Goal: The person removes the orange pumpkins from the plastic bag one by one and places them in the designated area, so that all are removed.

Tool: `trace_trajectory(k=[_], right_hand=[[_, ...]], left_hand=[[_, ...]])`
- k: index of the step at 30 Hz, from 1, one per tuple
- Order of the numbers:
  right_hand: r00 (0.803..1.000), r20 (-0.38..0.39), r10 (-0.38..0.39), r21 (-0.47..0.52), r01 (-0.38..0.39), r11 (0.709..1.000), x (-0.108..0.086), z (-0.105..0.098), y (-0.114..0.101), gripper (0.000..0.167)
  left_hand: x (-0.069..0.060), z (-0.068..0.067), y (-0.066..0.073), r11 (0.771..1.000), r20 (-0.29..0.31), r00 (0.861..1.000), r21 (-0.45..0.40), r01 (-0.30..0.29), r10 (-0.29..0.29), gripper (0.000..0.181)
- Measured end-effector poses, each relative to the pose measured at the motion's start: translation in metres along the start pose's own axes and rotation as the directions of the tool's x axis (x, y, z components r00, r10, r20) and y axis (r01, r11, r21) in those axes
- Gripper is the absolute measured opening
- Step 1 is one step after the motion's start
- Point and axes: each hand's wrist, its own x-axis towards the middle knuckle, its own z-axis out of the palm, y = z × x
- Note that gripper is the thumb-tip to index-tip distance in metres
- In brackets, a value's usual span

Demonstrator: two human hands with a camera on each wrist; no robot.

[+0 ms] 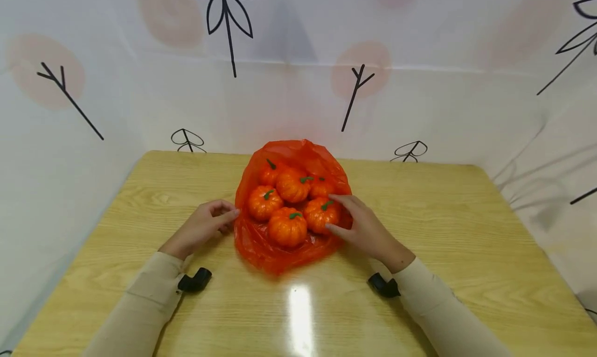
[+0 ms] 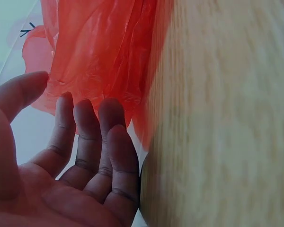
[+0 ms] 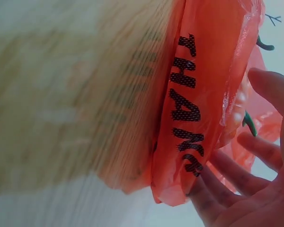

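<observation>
Several small orange pumpkins (image 1: 287, 227) with green stems sit inside an open red plastic bag (image 1: 280, 261) on the table. My left hand (image 1: 210, 225) is at the bag's left edge, thumb tip against or very near the plastic, fingers loosely bent with nothing between them. On the other side, my right hand (image 1: 361, 227) reaches over the bag's right rim, its thumb and forefinger spread beside the right front pumpkin (image 1: 321, 215). The right wrist view shows dark lettering on the bag's side (image 3: 184, 99) and the fingers apart; contact with the pumpkin is unclear.
The wooden table (image 1: 448, 232) extends around the bag on both sides. A pale curtain (image 1: 289, 103) with black plant drawings stands behind it. Dark wrist devices sit at the left cuff (image 1: 195, 280) and the right cuff (image 1: 384, 285).
</observation>
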Motion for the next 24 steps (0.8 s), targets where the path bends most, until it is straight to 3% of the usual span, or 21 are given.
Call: trace_trajectory(k=[8, 24], right_hand=[[0.998, 0.05, 0.042, -0.004, -0.041, 0.999, 0.0011, -0.0006, 0.0014, 0.069], [1.0, 0.027, -0.002, -0.068, 0.004, 0.998, -0.0006, 0.0004, -0.0038, 0.062]], left_hand=[[0.0004, -0.0008, 0.0, 0.999, 0.02, 1.0, 0.028, -0.019, 0.018, 0.036], [0.0025, -0.0043, -0.0052, 0.998, 0.046, 0.999, 0.065, -0.025, 0.022, 0.033]])
